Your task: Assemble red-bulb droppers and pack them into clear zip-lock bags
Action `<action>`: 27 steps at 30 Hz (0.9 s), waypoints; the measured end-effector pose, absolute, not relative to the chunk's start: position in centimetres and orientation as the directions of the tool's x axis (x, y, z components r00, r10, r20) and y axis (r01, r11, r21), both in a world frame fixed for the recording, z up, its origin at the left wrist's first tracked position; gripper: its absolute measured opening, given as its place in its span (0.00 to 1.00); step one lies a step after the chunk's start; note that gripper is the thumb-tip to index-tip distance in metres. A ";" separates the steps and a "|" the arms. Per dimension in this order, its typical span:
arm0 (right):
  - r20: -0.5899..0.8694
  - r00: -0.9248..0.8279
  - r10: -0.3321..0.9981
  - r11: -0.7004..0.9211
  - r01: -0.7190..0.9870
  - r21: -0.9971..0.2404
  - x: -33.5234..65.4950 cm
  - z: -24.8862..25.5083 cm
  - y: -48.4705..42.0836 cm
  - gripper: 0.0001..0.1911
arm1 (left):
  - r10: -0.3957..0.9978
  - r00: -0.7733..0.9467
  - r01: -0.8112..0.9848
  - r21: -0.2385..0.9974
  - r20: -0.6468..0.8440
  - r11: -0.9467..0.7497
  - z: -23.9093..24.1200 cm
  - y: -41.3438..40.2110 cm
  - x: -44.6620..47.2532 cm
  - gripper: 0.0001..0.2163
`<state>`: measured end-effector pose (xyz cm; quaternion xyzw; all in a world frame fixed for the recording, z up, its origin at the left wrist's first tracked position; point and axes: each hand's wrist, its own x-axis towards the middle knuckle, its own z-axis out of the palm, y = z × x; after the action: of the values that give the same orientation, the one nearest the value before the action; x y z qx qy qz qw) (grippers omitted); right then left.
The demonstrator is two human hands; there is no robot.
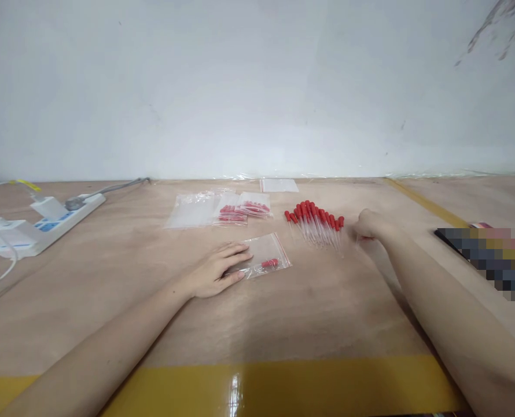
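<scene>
My left hand [219,269] lies with fingers stretched out on the near-left part of a clear zip bag [257,248], pressing it to the table. A red-capped dropper [269,263] shows inside this bag. To the right, several droppers [313,217] with red rubber bulbs and clear tubes lie in a pile, bulbs pointing away from me. My right hand [369,225] is just right of the pile, its fingers closed. A thin clear tube juts out below those fingers, like a dropper's; the fingers hide its bulb.
Behind my left hand lie flat clear bags [191,209] and filled bags of red-bulbed droppers [254,206]. Another bag [279,185] lies near the wall. A power strip [84,207] with plugs and cables is at left; a blurred-out item [492,255] is at right.
</scene>
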<state>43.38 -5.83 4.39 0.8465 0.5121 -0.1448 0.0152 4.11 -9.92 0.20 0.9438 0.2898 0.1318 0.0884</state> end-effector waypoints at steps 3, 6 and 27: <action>-0.019 0.416 0.909 -0.386 0.825 -0.413 43.0 5.8 -6.2 0.10 | 0.562 0.802 0.515 0.242 0.203 -0.822 0.1 -9.8 4.1 0.20; 0.197 0.350 0.916 -0.029 0.547 -0.837 40.1 6.3 -7.0 0.14 | 0.565 0.801 0.517 0.245 0.199 -0.820 0.1 -9.8 4.0 0.20; -0.199 -0.029 0.980 -0.199 -0.264 -0.944 29.3 0.3 -10.8 0.12 | 0.565 0.792 0.493 0.304 0.232 -0.816 0.5 -10.0 4.3 0.24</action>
<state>29.33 -10.80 0.32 0.4759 0.3759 -0.6108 -0.5091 4.35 -10.00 0.49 0.9396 0.2813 0.1578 0.1143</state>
